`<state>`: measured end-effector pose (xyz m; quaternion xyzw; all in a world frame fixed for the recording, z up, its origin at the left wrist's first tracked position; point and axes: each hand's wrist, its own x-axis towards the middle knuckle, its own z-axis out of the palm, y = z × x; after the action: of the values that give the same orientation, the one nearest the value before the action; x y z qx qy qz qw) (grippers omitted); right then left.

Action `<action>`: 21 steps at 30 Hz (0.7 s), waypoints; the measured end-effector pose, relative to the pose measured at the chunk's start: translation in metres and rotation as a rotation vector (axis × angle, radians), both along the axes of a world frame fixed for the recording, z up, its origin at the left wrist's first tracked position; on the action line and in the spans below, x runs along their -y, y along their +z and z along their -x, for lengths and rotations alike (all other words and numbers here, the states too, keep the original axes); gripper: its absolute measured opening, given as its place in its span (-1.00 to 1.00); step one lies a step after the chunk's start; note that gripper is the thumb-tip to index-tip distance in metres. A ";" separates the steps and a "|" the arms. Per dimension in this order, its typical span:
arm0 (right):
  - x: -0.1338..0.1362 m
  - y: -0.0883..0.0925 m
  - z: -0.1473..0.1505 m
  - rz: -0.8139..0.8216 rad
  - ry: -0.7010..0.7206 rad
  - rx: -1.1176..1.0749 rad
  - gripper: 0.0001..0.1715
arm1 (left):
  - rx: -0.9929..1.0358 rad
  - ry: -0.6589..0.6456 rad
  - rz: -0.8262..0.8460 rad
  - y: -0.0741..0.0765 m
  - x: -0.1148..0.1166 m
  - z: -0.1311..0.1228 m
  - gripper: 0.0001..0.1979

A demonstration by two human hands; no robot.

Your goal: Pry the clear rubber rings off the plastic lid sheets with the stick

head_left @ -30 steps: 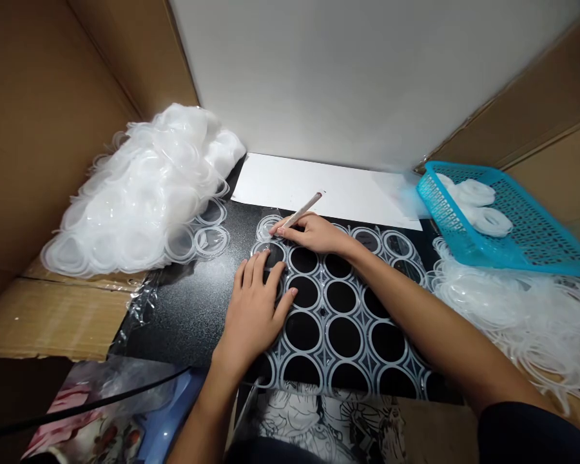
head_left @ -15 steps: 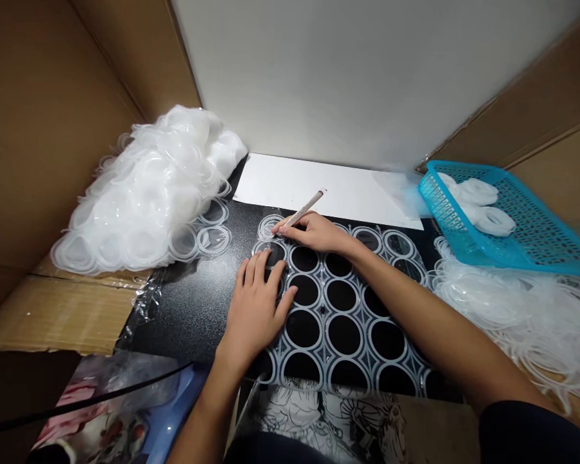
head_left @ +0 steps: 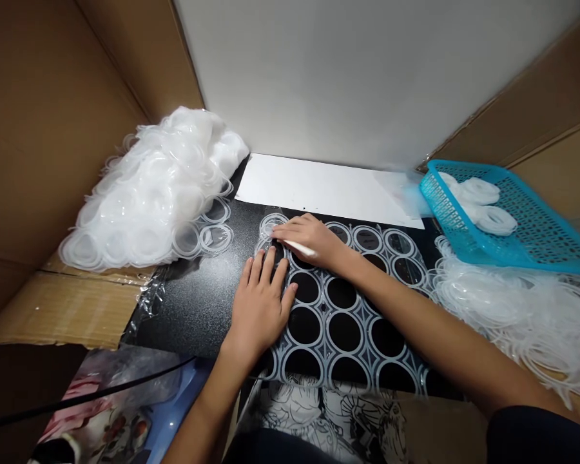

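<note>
A translucent sheet [head_left: 325, 309] with rows of ring outlines lies on a black tabletop. My left hand [head_left: 260, 306] rests flat on its left part, fingers spread and pressing down. Closed around a slim white pen-like tool [head_left: 299, 247], my right hand [head_left: 316, 237] is at the sheet's far left corner. The tool's tip is hidden by the fingers, so its exact kind cannot be made out. Just beyond those fingertips sit several overlapping clear rings [head_left: 272, 224].
A large heap of translucent ring pieces [head_left: 149, 187] stands at the left. On the right are a blue plastic basket [head_left: 536, 219] with white ring bundles [head_left: 495, 220] and a pile of ring offcuts [head_left: 507, 303]. A white paper strip [head_left: 314, 183] lies along the wall. Cardboard panels [head_left: 53, 96] flank the table.
My right hand has turned, and the tool has swung from pointing up and away to lying low, its rear end toward me. My left hand stays on the sheet.
</note>
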<state>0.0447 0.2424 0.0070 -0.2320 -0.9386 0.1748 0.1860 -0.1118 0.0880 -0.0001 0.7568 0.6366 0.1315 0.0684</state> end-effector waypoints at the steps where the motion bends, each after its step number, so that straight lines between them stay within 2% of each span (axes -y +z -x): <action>1: 0.002 0.000 0.001 -0.055 -0.007 0.041 -0.62 | -0.005 0.000 0.004 -0.001 0.000 -0.001 -0.48; 5: -0.015 0.005 0.009 -0.123 -0.162 0.051 -0.56 | -0.010 -0.004 0.016 -0.001 0.000 -0.002 -0.47; 9: -0.056 0.019 0.009 -0.098 -0.362 -0.111 -0.57 | 0.006 -0.016 0.014 0.001 0.001 0.000 -0.48; 11: -0.066 0.027 0.001 -0.071 -0.408 -0.212 -0.57 | 0.036 -0.024 -0.001 0.002 0.002 0.003 -0.49; 13: -0.062 0.032 -0.012 -0.017 -0.368 -0.263 -0.60 | 0.079 -0.021 -0.018 0.002 0.002 0.005 -0.52; 15: -0.045 0.032 -0.027 0.067 -0.280 -0.238 -0.65 | 0.116 -0.010 -0.026 0.003 0.002 0.007 -0.54; 18: -0.015 0.023 -0.046 0.225 -0.222 -0.166 -0.69 | 0.135 -0.006 -0.024 0.004 0.001 0.007 -0.56; 21: 0.002 0.013 -0.057 0.363 -0.229 -0.183 -0.72 | 0.136 -0.003 -0.026 0.004 0.000 0.006 -0.57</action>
<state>0.1013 0.2406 0.0203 -0.3501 -0.8385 0.3389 0.2442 -0.1175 0.0876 0.0038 0.7478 0.6277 0.1907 0.1018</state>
